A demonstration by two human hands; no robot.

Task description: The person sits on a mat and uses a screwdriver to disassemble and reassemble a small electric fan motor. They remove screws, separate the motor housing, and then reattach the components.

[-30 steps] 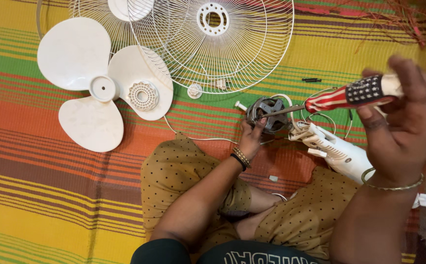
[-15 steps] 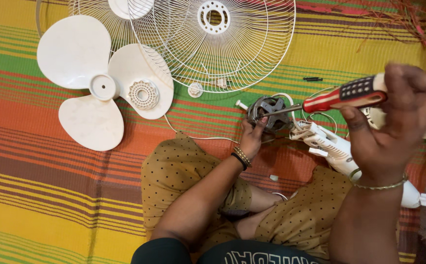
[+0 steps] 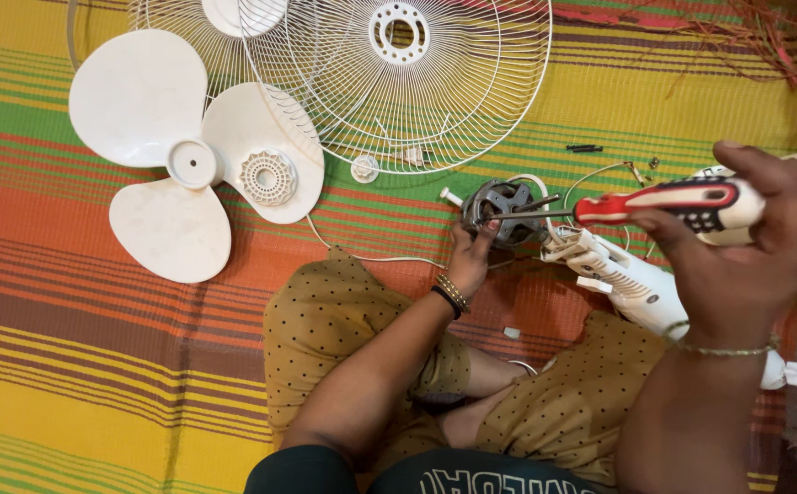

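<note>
Striped mat (image 3: 96,366) covers the whole floor here, orange, yellow and green bands, and the person sits on it with knees up in dotted mustard trousers. Taking the motor (image 3: 501,209) as the middle: up and a bit left of it lies a white wire grille (image 3: 325,101), further left the three-blade white fan (image 3: 179,165), and just right of it the white housing (image 3: 631,288) lying across one knee. The left hand (image 3: 468,261) reaches up from below the motor, fingers pinched on its lower edge. The right hand (image 3: 746,238), off to the motor's right, is wrapped tight round a red-handled screwdriver (image 3: 654,203) whose tip touches the motor. Small black screws (image 3: 584,148) sit up and right of it
</note>
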